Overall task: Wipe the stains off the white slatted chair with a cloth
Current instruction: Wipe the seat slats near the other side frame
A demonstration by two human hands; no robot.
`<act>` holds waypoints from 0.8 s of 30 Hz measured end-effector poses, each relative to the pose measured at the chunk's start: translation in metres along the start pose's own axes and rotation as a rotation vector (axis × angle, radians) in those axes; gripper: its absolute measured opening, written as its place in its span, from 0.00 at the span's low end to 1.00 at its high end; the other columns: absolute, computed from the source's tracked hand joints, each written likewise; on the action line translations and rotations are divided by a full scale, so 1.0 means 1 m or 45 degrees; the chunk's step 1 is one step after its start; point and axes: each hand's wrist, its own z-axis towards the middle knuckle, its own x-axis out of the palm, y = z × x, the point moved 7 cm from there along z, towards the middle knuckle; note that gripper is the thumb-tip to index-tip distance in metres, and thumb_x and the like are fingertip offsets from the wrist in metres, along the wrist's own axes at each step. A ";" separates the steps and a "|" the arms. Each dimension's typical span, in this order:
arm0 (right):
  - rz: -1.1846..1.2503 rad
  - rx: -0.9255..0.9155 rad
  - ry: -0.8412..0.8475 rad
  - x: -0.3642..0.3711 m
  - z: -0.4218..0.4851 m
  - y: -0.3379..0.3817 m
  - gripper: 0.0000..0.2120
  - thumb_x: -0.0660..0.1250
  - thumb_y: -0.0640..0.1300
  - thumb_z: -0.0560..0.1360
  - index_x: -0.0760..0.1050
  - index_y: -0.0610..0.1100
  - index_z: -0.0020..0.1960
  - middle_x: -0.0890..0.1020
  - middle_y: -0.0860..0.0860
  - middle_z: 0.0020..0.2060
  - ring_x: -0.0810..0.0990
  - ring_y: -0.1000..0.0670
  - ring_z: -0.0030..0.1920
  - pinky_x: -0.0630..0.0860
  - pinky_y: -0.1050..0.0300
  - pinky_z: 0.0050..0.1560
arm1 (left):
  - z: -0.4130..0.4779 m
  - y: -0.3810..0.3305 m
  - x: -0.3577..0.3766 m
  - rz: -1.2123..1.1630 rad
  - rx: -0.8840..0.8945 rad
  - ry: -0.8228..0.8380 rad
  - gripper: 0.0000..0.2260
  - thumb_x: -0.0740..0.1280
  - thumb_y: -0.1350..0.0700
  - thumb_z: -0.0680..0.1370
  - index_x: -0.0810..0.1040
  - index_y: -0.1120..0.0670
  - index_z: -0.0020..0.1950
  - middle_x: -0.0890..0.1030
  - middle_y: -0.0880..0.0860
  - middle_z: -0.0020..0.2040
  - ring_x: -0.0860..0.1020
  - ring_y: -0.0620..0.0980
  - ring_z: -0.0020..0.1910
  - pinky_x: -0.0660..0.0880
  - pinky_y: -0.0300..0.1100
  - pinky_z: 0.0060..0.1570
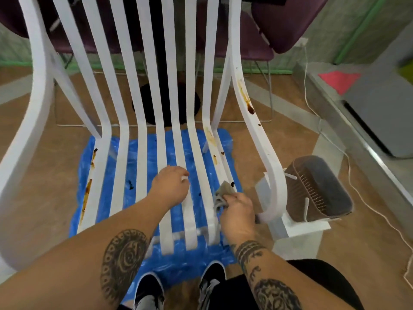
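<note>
White slatted chair [41, 90] fills the view, standing on a blue plastic sheet [190, 260]. The back slat tops are cut off at the upper edge, and both forearms cover parts of the seat, so the exact slat count is unclear. Behind it are two purple chairs [288, 21], both cropped and blurred. One brown perforated basket [317, 189] sits on the floor just beside the chair's right arm, with one white cable [357, 191] trailing past it.

Two shoes [148, 289] show at the bottom, partly cut off.

Left hand [171, 185]: fingers curl over a middle seat slat and grip it, fingertips hidden under the slat. Right hand [238, 214]: fingers closed tight round one grey cloth [224, 191], which is bunched and pressed on the right-hand seat slat near the front. How much of the cloth is inside the fist can't be seen.

Brown stains [250, 110] show in three areas: the right arm, the right seat slat beyond the cloth, and the left edge slat. There are a few dark drops on the sheet too, too small to count.
</note>
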 end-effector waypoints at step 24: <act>-0.132 0.058 -0.165 0.005 0.137 0.043 0.12 0.66 0.42 0.77 0.81 0.45 0.59 0.78 0.43 0.54 0.78 0.42 0.54 0.77 0.52 0.52 | 0.078 0.016 0.028 0.543 0.120 -0.011 0.29 0.40 0.28 0.79 0.41 0.31 0.79 0.40 0.48 0.83 0.39 0.58 0.82 0.46 0.74 0.73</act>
